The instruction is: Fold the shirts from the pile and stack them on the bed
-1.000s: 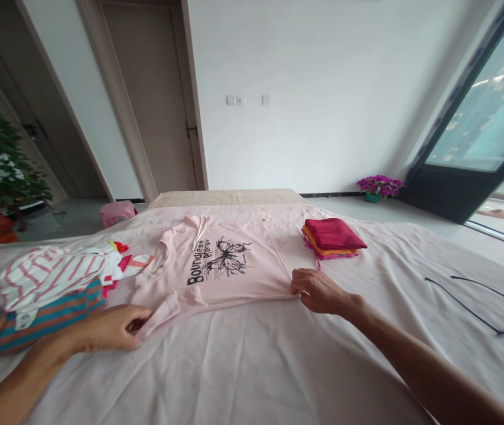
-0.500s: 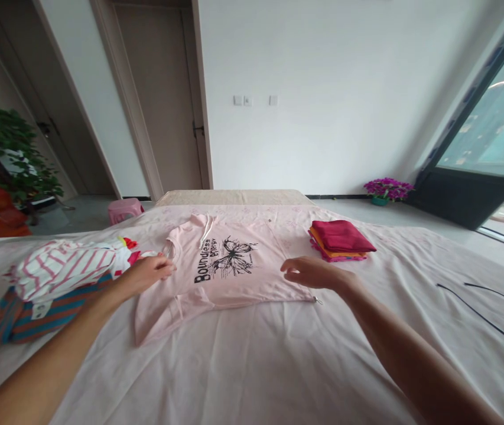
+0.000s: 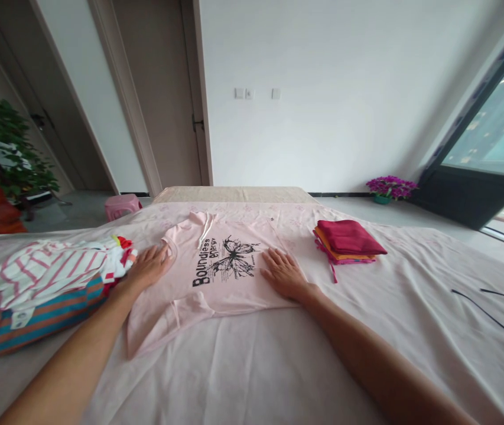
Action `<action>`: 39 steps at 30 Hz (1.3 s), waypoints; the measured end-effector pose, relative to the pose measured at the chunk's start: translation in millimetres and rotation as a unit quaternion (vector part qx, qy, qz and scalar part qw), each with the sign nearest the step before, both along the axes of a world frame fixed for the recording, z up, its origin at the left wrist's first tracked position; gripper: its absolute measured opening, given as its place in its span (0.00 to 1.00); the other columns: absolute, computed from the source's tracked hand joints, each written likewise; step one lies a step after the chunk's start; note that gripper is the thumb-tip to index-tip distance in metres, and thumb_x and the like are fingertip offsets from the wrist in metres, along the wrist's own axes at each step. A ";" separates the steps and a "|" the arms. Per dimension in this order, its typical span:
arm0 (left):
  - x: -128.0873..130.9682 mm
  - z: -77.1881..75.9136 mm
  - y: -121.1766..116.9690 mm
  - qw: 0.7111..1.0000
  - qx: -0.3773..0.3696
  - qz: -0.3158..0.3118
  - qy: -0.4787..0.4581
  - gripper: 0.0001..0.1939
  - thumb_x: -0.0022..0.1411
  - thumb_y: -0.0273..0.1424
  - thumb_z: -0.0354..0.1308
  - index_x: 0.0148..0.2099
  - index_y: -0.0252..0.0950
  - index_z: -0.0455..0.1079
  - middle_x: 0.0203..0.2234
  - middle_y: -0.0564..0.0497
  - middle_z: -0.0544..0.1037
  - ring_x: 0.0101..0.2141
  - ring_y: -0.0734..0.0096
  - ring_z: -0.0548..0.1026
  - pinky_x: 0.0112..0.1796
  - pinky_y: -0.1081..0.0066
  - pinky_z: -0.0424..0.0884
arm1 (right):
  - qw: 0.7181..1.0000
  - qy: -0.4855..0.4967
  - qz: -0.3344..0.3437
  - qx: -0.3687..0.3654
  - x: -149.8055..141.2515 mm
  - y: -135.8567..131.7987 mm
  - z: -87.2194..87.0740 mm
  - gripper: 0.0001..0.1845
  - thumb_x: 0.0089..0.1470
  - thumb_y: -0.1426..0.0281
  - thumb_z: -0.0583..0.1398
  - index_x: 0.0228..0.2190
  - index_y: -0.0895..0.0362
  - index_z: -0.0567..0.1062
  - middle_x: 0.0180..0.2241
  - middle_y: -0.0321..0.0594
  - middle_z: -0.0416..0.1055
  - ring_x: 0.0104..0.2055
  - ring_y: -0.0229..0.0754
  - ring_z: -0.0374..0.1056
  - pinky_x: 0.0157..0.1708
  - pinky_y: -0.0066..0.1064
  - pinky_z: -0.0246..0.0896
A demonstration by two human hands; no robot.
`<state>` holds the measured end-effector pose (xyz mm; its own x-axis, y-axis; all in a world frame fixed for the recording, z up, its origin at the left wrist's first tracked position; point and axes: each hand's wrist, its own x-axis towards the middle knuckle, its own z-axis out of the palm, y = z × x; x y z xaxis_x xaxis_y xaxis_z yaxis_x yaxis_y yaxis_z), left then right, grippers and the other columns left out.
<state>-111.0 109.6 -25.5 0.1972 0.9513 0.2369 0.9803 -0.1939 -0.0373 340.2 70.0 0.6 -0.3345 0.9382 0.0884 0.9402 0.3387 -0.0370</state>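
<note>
Pink shirt (image 3: 227,265), long axis 9-to-3 o'clock; left hand (image 3: 150,264) open at collar end, right hand (image 3: 284,274) open, palm-down near hem.

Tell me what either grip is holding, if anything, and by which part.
Nothing appears held: the right grip lies flat on the pink shirt beside its butterfly print; the left grip rests palm-down at the collar.

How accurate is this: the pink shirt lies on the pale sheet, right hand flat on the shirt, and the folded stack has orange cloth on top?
Wrong top colour: in the head view, the folded stack has red cloth on top, orange cloth beneath. The rest holds: the pink shirt lies on the pale sheet, right hand flat on it.
</note>
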 end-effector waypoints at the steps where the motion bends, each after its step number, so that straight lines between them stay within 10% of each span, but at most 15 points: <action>1: -2.6 0.2 -1.6 1.000 0.008 0.004 0.015 0.22 0.64 0.28 0.44 0.57 0.36 0.70 0.62 0.38 0.65 0.62 0.47 0.59 0.60 0.47 0.52 | 1.000 -0.004 -0.012 0.005 1.5 0.9 -0.6 0.36 0.66 0.50 0.39 0.68 0.55 0.50 0.70 0.44 0.41 0.71 0.50 0.35 0.67 0.47 0.27; 10: 16.5 13.7 -30.9 0.990 0.123 0.062 -0.010 0.28 0.67 0.33 0.46 0.66 0.31 0.57 0.63 0.35 0.61 0.63 0.50 0.57 0.61 0.53 0.54 | 0.999 -0.026 -0.040 -0.022 6.2 2.2 1.0 0.38 0.65 0.50 0.39 0.68 0.58 0.49 0.70 0.48 0.38 0.72 0.51 0.33 0.67 0.48 0.29; 15: 10.7 5.8 -51.0 0.999 0.020 -0.049 -0.010 0.28 0.69 0.39 0.41 0.66 0.34 0.59 0.64 0.42 0.62 0.66 0.59 0.54 0.63 0.58 0.51 | 0.998 -0.036 -0.049 -0.026 16.4 -7.6 3.4 0.38 0.66 0.51 0.39 0.68 0.60 0.48 0.70 0.49 0.37 0.72 0.52 0.32 0.66 0.51 0.33; 28: 13.0 5.2 -79.3 0.996 -0.003 0.080 -0.029 0.29 0.69 0.40 0.40 0.66 0.34 0.59 0.67 0.41 0.57 0.65 0.56 0.58 0.61 0.54 0.54 | 0.997 -0.014 -0.074 -0.018 23.5 -20.9 3.0 0.37 0.66 0.50 0.39 0.67 0.57 0.51 0.70 0.44 0.40 0.71 0.50 0.34 0.66 0.49 0.33; 39: 11.6 11.2 -83.8 0.996 0.031 0.041 -0.073 0.26 0.66 0.38 0.42 0.62 0.36 0.66 0.64 0.46 0.63 0.63 0.59 0.61 0.60 0.60 0.57 | 0.998 -0.007 -0.061 -0.014 24.8 -18.0 0.8 0.36 0.66 0.51 0.40 0.67 0.57 0.52 0.70 0.48 0.42 0.71 0.52 0.35 0.65 0.49 0.35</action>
